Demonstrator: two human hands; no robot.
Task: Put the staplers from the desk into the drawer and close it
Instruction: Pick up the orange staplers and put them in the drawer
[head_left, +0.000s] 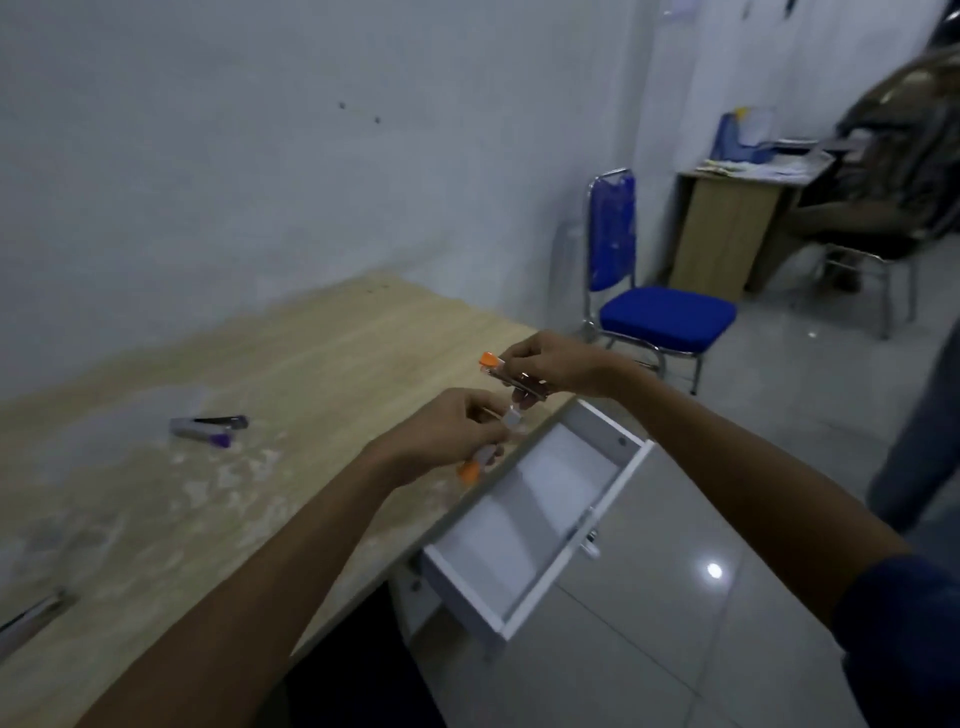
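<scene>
- Pale wood-grain desk (270, 374), one, set against a white wall; worn patches show on its top.
- Orange-tipped staplers, two, both off the desk and held over its near-right edge. Orange stapler in right hand (491, 364): orange end pointing up-left, metal part under the palm. Orange stapler in left hand (480, 462): orange end pointing down, clear of the desk edge.
- Right hand (558, 366), one: fingers pinching its stapler from above.
- Left hand (447, 434), one: fingers closed round its stapler; the two hands nearly meet.
- Purple stapler (210, 428), one, lying on the desk well left of the hands, untouched.
- Blurred long object (34, 618), one, at the desk's lower-left edge; too smeared to tell what it is.
- White drawer (613, 499), one, pulled fully open below the desk edge, just under the hands; only its white floor shows inside.
- Blue padded chair (654, 306), one, with a chrome frame, standing beyond the desk's far end.
- Second wooden desk (727, 234), one, in the far corner, stacked with papers.
</scene>
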